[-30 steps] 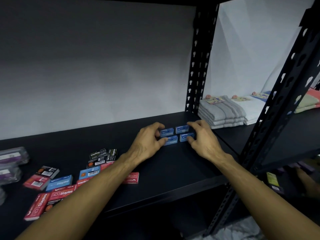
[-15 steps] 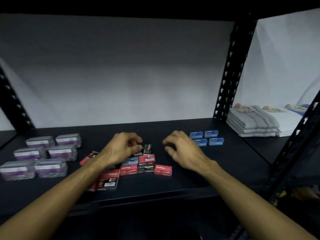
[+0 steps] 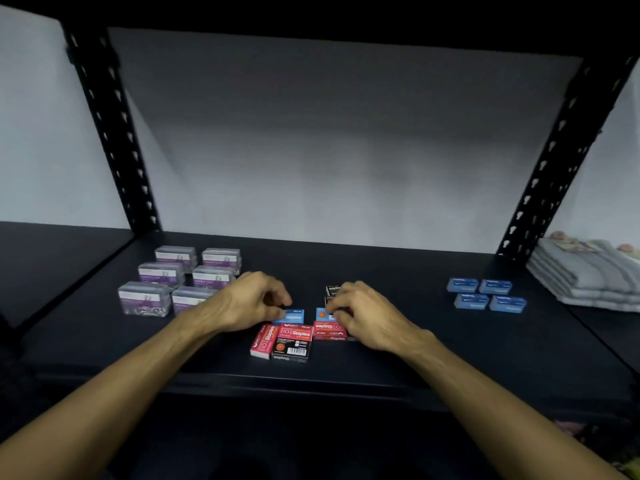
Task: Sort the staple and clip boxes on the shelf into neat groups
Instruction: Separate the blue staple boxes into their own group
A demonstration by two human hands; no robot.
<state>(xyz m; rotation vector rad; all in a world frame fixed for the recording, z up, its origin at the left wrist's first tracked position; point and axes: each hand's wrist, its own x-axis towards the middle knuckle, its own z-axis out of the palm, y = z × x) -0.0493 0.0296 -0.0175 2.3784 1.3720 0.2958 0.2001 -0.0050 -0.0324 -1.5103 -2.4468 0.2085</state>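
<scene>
A mixed pile of staple boxes lies mid-shelf: red boxes, a black box and a blue staple box. My left hand is curled, its thumb and forefinger pinching the blue box's left corner. My right hand curls over the pile's right side, fingertips closed on an upright black staple box, beside another blue box and a red box. Several clear clip boxes with purple labels form a neat block at the left. Several light-blue boxes form a block at the right.
The black shelf board has perforated uprights at the back left and back right. Folded grey towels lie on the neighbouring shelf to the right. A white wall closes the back.
Both hands left the light-blue block at the right and moved left to the mixed pile. My view swung left, bringing the clip boxes into sight.
</scene>
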